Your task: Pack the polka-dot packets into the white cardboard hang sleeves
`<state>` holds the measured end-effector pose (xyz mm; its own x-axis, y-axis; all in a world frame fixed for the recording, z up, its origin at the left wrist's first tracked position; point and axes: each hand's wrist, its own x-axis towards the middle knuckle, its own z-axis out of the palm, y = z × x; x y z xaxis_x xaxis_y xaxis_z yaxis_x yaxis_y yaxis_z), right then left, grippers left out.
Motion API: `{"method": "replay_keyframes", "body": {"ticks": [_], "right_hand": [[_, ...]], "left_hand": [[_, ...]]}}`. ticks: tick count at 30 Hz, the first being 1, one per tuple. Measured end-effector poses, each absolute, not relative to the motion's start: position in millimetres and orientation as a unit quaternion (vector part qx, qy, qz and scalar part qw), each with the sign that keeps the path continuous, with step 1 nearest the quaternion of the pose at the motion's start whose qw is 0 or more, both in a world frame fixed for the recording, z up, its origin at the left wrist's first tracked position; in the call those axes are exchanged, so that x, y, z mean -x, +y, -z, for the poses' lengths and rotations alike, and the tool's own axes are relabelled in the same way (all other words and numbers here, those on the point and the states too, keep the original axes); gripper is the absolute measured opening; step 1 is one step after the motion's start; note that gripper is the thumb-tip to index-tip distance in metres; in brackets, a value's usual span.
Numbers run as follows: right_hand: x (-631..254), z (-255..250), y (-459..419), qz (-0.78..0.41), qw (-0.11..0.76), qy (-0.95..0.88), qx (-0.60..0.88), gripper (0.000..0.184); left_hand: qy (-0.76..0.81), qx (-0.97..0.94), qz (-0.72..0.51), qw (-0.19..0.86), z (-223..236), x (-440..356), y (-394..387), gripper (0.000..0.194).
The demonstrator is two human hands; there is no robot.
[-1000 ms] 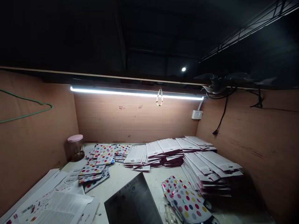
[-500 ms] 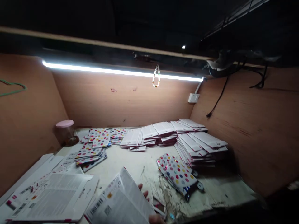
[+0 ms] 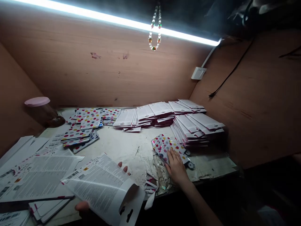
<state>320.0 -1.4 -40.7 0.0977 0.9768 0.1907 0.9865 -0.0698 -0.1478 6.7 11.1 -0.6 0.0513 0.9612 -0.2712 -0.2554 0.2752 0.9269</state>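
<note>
My left hand (image 3: 123,167) holds a large white printed card (image 3: 101,185) with a hanger slot at its near end; its fingertips show past the card's far edge and its thumb shows near the bottom. My right hand (image 3: 176,167) lies on a shiny polka-dot packet (image 3: 166,147), fingers pressed on its surface. Stacks of white cards (image 3: 160,113) and polka-dot packets (image 3: 88,121) lie further back on the worn workbench (image 3: 122,141).
Loose printed sheets (image 3: 39,172) cover the bench's left front. Torn foil scraps (image 3: 151,183) lie near its front edge. A jar with a pink lid (image 3: 41,110) stands at the back left. Wooden walls enclose the bench on three sides.
The view has tilted down. My right hand has come into view on the polka-dot packet. The white card has moved further up and left, with more of it showing.
</note>
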Motion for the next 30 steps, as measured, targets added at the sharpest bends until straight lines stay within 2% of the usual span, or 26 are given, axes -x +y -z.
{"method": "replay_keyframes", "body": {"ticks": [2,6,10,13,16,19,23,27,30], "right_hand": [[-316.6,53.9,-6.5,0.033,0.138,-0.678,0.721,0.055],[-316.5,59.7,-14.3,0.055,0.176,-0.694,0.696,0.056],[-309.3,26.2,-31.8,0.091,0.313,-0.723,0.609,0.051],[-294.0,-14.9,-55.2,-0.003,0.401,-0.784,0.474,0.05],[-275.0,-41.9,-70.4,-0.066,0.34,-0.862,0.371,0.051],[-251.7,-44.9,-69.5,-0.002,0.272,-0.881,0.388,0.055],[-220.0,-34.7,-61.0,0.063,0.264,-0.868,0.416,0.056],[-201.2,-30.0,-57.8,0.074,0.262,-0.843,0.463,0.054],[-190.5,-30.3,-55.3,0.069,0.26,-0.839,0.473,0.049]], "left_hand": [[0.436,-0.316,-0.517,0.665,-0.8,-13.0,8.1,0.155],[0.385,-0.236,-0.542,0.709,-4.7,-18.5,6.9,0.151],[0.311,-0.203,-0.548,0.749,-20.3,-25.2,2.7,0.126],[0.268,-0.186,-0.563,0.76,-27.1,-32.5,4.1,0.116],[0.231,-0.18,-0.531,0.795,-23.0,-37.5,8.4,0.122],[0.21,-0.194,-0.528,0.8,-16.7,-41.8,8.1,0.117],[0.218,-0.182,-0.55,0.785,-18.8,-45.3,4.8,0.109],[0.259,-0.143,-0.606,0.738,-26.8,-42.8,6.7,0.099],[0.285,-0.143,-0.614,0.722,-27.5,-45.2,4.9,0.099]]}}
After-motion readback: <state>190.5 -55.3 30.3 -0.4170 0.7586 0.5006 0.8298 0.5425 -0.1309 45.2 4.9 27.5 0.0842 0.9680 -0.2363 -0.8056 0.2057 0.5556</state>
